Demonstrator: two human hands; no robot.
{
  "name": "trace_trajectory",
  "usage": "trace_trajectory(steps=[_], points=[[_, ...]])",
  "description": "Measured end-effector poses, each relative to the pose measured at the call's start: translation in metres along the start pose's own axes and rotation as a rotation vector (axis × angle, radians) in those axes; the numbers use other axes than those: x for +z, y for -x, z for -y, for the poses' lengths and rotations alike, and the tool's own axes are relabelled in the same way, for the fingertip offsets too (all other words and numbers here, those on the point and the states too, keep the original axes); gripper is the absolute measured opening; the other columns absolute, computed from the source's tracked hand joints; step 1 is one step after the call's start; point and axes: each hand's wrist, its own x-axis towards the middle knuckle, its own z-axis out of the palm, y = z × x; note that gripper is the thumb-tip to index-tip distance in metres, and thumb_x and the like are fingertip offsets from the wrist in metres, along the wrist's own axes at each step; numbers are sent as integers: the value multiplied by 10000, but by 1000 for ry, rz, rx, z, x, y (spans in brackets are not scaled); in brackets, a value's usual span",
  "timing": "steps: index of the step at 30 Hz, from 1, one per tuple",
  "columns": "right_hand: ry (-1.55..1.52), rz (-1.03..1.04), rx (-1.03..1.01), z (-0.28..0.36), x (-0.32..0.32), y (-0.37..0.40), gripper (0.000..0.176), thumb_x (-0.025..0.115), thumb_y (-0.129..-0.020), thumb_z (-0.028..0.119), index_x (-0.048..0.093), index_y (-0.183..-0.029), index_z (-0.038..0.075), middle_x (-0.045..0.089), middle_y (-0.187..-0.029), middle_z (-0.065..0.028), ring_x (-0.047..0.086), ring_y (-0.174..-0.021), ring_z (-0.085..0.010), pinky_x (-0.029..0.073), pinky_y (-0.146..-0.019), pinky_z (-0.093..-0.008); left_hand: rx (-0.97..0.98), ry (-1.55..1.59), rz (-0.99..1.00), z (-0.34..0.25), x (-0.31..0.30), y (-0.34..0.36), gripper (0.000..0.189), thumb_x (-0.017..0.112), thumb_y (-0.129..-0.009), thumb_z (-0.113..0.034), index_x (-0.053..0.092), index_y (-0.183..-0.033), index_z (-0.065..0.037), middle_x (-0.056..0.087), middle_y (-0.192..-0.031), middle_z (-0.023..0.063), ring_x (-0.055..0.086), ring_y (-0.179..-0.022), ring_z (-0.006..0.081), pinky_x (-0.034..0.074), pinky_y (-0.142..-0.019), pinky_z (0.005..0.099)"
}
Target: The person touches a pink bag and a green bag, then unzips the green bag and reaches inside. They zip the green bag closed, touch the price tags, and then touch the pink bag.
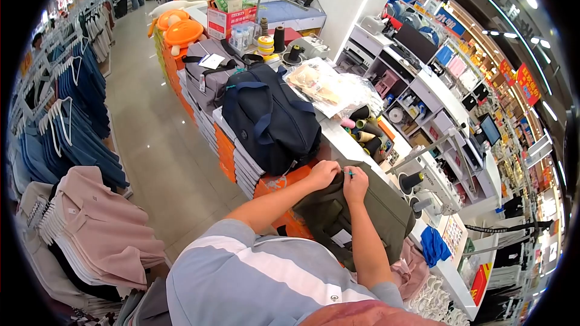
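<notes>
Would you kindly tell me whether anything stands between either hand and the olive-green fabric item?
Nothing visible does: left hand and right hand both touch the olive-green fabric item; the navy bag sits beyond.

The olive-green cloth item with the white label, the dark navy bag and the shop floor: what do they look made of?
Olive-green cloth item: matte woven fabric, perhaps cotton or synthetic; it creases softly.

Dark navy bag: probably nylon or polyester, smooth and dull; its sides bulge and fold like cloth.

Shop floor: polished stone or ceramic tile; it shows joints and light reflections.
</notes>
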Motion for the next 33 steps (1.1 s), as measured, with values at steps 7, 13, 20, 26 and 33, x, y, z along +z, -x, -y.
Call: trace_trajectory(steps=[7, 13, 20, 26, 33], points=[[-14, 17, -16, 5, -3, 0, 169, 706, -1034, 177, 762, -994, 23, 733, -909, -173, 693, -874, -428, 542, -792, -500, 69, -120, -115, 4, 6, 19, 259, 800, -865, -78, 719, -1109, -47, 750, -1087, 144, 687, -1091, 381, 547, -960, 468], [-29, 69, -70, 16, -5, 1, 141, 718, -1022, 163, 778, -1037, 36, 752, -939, -165, 710, -899, -407, 563, -819, -498, 91, -84, -140, 12, 3, 19, 305, 818, -880, -99, 689, -1150, -39, 748, -1114, 154, 701, -1082, 380, 558, -954, 469], [-63, 122, -84, 15, -6, 1, 133, 726, -1011, 162, 788, -1041, 49, 778, -969, -158, 732, -922, -385, 586, -836, -479, 97, -114, -72, 11, 0, 9, 317, 814, -857, -95, 696, -1147, -46, 749, -1127, 156, 691, -1086, 393, 554, -932, 467], [-70, 116, -39, 17, -9, 2, 134, 731, -1011, 186, 777, -1029, 61, 765, -951, -143, 722, -924, -379, 578, -832, -479, 193, -187, -1, 24, -2, -6, 264, 790, -820, -17, 701, -1067, -42, 677, -1026, 145, 654, -1027, 390, 535, -909, 466], [-25, 29, -10, 13, -1, 4, 79, 739, -961, 149, 740, -986, 74, 708, -922, -130, 682, -928, -377, 556, -841, -490, 190, -443, 19, 0, -15, -10, 134, 728, -893, -124, 675, -979, -36, 697, -986, 160, 661, -1016, 403, 549, -895, 510]])
